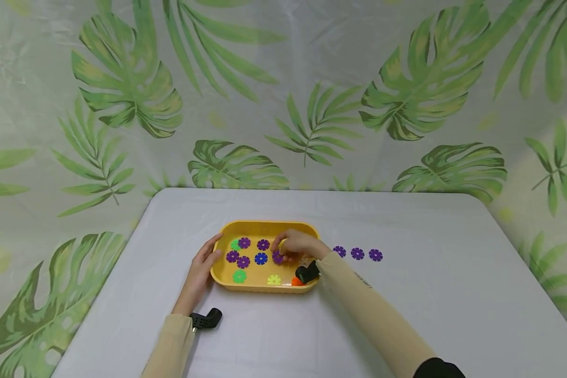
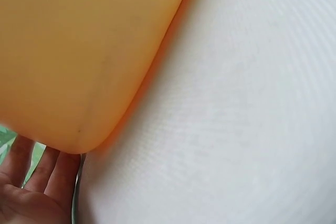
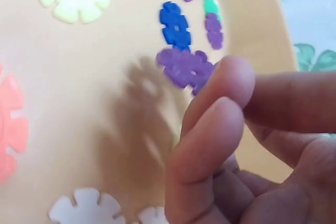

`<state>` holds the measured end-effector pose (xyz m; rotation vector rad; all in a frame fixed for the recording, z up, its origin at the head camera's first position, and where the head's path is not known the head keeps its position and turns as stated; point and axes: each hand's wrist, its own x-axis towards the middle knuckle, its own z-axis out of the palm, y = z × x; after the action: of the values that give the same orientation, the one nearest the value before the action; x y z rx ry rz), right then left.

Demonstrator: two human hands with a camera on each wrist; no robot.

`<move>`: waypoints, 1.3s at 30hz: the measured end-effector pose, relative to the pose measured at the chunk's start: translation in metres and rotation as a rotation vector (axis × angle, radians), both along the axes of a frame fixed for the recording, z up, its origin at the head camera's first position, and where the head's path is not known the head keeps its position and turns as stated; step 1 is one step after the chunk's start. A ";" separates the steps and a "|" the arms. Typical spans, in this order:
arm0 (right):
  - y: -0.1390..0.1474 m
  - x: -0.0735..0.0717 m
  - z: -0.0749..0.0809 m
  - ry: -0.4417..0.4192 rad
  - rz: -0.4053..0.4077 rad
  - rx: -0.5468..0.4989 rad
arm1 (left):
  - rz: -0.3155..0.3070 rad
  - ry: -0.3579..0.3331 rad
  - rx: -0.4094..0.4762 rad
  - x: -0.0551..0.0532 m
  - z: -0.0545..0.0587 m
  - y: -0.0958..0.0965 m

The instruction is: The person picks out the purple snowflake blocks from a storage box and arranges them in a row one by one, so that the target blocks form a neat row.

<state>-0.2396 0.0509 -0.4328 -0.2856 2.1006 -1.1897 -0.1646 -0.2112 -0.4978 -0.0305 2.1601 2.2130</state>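
Right hand [image 1: 298,243] pinched a purple disc [image 3: 181,68] over the yellow tray [image 1: 264,229]; left hand [image 1: 203,264] lightly gripped its left end (steady tray, light edge pinch probably suited lifting best).

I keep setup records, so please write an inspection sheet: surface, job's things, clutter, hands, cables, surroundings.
Surface: table under a white covering.
Job's things: yellow tray holding notched discs, including a blue disc, a yellow disc and an orange disc; three purple discs lie in a row on the table, right of the tray.
Clutter: nothing seen.
Hands: left hand holds the tray's left end; right hand pinches a raised purple disc over the tray.
Cables: nothing seen.
Surroundings: leaf-patterned backdrop behind the table.
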 end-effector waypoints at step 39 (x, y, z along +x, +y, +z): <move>0.284 0.021 -0.038 0.113 -0.320 -0.195 | 0.002 -0.005 -0.005 0.002 0.001 0.001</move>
<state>-0.2181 0.3347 -0.4709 -0.1070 2.1861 -1.6049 -0.1629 -0.2100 -0.4966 -0.0381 2.1644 2.2055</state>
